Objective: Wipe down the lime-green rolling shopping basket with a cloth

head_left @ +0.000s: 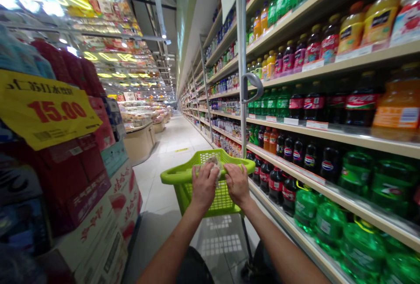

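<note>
A lime-green shopping cart with a lattice basket stands right in front of me. At its near rim, my left hand has its fingers closed around a crumpled whitish wad, perhaps cloth or paper, which sticks out on the thumb side. My right hand is just to the right, its fingers curled over the same rim, thumb side inward. A small gap separates the two hands. Inside the basket, little can be made out behind the hands.
Drink shelves with several rows of bottles line the right side; a grey hook-shaped handle juts from a post. Stacked cartons under a yellow price sign crowd the left. A tiled aisle runs ahead past display counters.
</note>
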The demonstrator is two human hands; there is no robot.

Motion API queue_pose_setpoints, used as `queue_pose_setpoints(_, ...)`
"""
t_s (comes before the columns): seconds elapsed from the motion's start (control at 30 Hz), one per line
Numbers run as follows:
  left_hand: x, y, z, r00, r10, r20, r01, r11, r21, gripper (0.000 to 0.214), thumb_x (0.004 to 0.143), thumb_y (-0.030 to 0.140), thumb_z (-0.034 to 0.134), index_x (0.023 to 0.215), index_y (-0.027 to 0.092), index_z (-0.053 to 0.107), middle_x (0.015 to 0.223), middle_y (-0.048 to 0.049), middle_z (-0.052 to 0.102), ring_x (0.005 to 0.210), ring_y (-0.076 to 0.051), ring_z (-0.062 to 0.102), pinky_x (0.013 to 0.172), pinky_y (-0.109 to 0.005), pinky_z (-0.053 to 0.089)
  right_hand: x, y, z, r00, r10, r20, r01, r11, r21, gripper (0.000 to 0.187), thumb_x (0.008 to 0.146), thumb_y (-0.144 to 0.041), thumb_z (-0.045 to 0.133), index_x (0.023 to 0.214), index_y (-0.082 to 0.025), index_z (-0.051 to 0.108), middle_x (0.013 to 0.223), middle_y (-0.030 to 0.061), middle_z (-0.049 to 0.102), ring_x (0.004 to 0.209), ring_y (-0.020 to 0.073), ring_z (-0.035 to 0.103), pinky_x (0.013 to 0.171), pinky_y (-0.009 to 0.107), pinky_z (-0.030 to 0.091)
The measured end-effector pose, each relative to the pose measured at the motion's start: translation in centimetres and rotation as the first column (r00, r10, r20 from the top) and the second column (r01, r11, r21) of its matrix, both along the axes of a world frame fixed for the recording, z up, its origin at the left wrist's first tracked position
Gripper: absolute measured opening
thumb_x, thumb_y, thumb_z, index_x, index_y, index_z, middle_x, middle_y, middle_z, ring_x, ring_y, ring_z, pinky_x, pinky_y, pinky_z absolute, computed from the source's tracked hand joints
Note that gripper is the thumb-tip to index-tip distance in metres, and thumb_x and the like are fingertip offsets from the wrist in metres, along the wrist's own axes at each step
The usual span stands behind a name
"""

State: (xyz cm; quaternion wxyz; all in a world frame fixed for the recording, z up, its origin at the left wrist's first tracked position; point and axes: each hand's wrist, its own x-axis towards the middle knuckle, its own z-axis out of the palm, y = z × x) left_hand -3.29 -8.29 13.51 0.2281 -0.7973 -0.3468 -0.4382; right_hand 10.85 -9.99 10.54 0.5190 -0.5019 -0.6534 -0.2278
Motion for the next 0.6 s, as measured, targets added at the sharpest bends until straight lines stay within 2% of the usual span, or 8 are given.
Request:
queue_pose_setpoints(0.1, -0.4, 0.1, 0.1, 1.0, -0.01, 0.0, 0.01, 1.0, -0.006, 0.029, 0.08, 0.013, 0.04, 0.104, 0.026, 0.052, 0.116, -0.0051, 0.057, 0.11, -0.02, 0.049, 0.103, -0.05, 0.012, 0.5, 0.0, -0.1, 1.0, -0.002, 0.026, 0.002, 1.0, 0.007, 0.033, 0.087, -0.026, 0.03, 0.109, -0.019, 0.053, 0.111, 0.0056, 0.059, 0.108, 0.0174, 0.048, 0.101, 0.04, 0.016)
queue_pose_setpoints(0.23, -4.6, 1.4, 0.2, 0.987, 0.13, 0.1, -0.12, 0.988, -0.094, 0.033, 0.078, 0.012, 0.04, 0.108, 0.022, 0.049, 0.116, -0.0094, 0.057, 0.109, -0.023, 0.05, 0.1, -0.054, 0.017, 0.7, -0.3, 0.1, 1.0, 0.009, 0.027, -0.009, 1.0, -0.016, 0.032, 0.086, -0.025, 0.031, 0.11, -0.02, 0.052, 0.112, 0.0045, 0.059, 0.108, 0.017, 0.047, 0.101, 0.04, 0.016)
queue_pose_setpoints(0.3, -5.7, 1.7, 0.2, 0.973, 0.18, 0.143, -0.164, 0.98, -0.115, 0.033, 0.076, 0.011, 0.039, 0.107, 0.02, 0.049, 0.115, -0.0109, 0.057, 0.109, -0.024, 0.05, 0.098, -0.053, 0.02, 0.5, -0.3, 0.1, 1.0, 0.01, 0.006, -0.01, 1.0, -0.023, 0.032, 0.086, -0.024, 0.031, 0.11, -0.02, 0.052, 0.111, 0.0042, 0.06, 0.108, 0.0171, 0.048, 0.101, 0.04, 0.015)
queue_pose_setpoints(0.37, -5.1, 1.3, 0.2, 0.978, 0.166, 0.128, -0.152, 0.982, -0.11, 0.034, 0.076, 0.01, 0.039, 0.106, 0.02, 0.049, 0.115, -0.0105, 0.057, 0.109, -0.023, 0.049, 0.099, -0.053, 0.019, 0.3, -0.2, 0.1, 1.0, 0.002, -0.015, -0.002, 1.0, -0.015, 0.032, 0.086, -0.024, 0.032, 0.11, -0.02, 0.053, 0.11, 0.0045, 0.06, 0.108, 0.0176, 0.048, 0.101, 0.041, 0.015)
queue_pose_setpoints(0.53, -0.7, -0.2, 0.4, 1.0, 0.016, -0.016, -0.017, 0.997, -0.069, 0.03, 0.08, 0.013, 0.038, 0.104, 0.026, 0.052, 0.116, -0.0057, 0.057, 0.108, -0.02, 0.05, 0.103, -0.051, 0.012, 0.4, -0.1, -0.1, 1.0, 0.003, 0.005, -0.003, 1.0, -0.005, 0.033, 0.087, -0.024, 0.03, 0.11, -0.02, 0.053, 0.111, 0.0051, 0.059, 0.108, 0.0177, 0.047, 0.101, 0.041, 0.016)
queue_pose_setpoints(0.6, -0.9, -0.1, 0.5, 1.0, 0.021, -0.018, -0.023, 0.997, -0.076, 0.03, 0.081, 0.014, 0.038, 0.105, 0.026, 0.052, 0.116, -0.0058, 0.057, 0.108, -0.02, 0.051, 0.102, -0.052, 0.011, 0.7, -0.1, -0.1, 1.0, 0.014, 0.02, -0.014, 1.0, -0.005, 0.033, 0.087, -0.025, 0.03, 0.11, -0.019, 0.053, 0.112, 0.0051, 0.059, 0.109, 0.0174, 0.047, 0.101, 0.04, 0.016)
